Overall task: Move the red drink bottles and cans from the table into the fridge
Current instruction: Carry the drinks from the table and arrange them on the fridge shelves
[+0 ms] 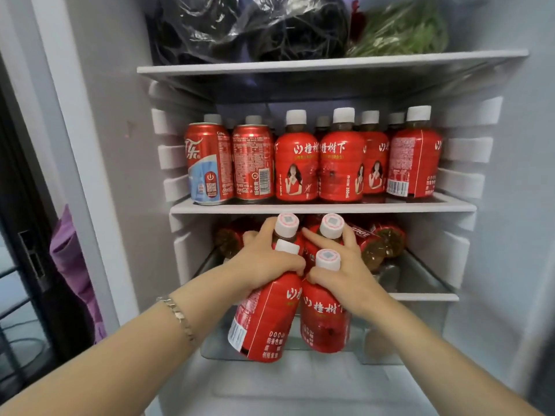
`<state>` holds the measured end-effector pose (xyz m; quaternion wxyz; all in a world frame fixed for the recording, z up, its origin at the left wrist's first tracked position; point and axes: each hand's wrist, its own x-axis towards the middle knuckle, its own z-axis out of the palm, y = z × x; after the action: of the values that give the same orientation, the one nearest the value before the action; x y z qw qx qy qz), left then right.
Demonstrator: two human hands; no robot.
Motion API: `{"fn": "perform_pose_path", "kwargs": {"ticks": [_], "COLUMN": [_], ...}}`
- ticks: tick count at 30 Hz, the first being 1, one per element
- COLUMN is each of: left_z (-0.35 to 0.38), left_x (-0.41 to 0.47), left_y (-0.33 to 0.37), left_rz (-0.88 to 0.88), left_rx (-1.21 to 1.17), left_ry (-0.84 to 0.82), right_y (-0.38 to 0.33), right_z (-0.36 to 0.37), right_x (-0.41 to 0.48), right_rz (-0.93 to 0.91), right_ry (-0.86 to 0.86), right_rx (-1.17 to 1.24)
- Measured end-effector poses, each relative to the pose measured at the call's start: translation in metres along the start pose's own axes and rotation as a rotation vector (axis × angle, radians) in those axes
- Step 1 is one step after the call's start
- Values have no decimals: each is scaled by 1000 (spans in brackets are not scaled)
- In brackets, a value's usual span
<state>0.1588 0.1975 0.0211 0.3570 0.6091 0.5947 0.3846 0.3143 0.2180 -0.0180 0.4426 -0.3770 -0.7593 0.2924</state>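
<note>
Hands (265,261) (345,274) round tilted bottles (264,322), caps (332,226) toward fridge (495,265)

Left hand (264,261): fingers curled round the necks of the left bottle pair (264,319), just below the middle shelf (322,208).
Right hand (341,270): fingers clasp the right bottle pair (326,321), close beside the other hand.
Left forearm (129,349): bare, bracelet (180,318) at the wrist.
Right forearm (435,349): bare, angled in from lower right.

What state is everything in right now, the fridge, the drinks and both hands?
Fridge, open.
Left pair of bottles, capped, gripped by left hand.
Right pair of bottles, capped, gripped by right hand.
Cans, upright on middle shelf.
Middle-shelf bottles, upright, capped.
Lower-shelf bottles, lying down.
</note>
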Motion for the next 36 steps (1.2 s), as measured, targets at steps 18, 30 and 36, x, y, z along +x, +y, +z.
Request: {"fn": "perform_pose_path", "kwargs": {"ticks": [18, 30, 36], "left_z": [13, 22, 3], "left_x": [62, 40, 56], "left_y": [13, -4, 12], "left_rz": [-99, 119, -76], "left_rx": [49, 226, -139], "left_ry": [-84, -82, -131], "right_y": [11, 27, 20], "right_z": [-18, -7, -29], "right_x": [15, -21, -5], "right_rz": [240, 218, 524], "right_ry": [241, 442, 491], "right_rx": [386, 555, 796]}}
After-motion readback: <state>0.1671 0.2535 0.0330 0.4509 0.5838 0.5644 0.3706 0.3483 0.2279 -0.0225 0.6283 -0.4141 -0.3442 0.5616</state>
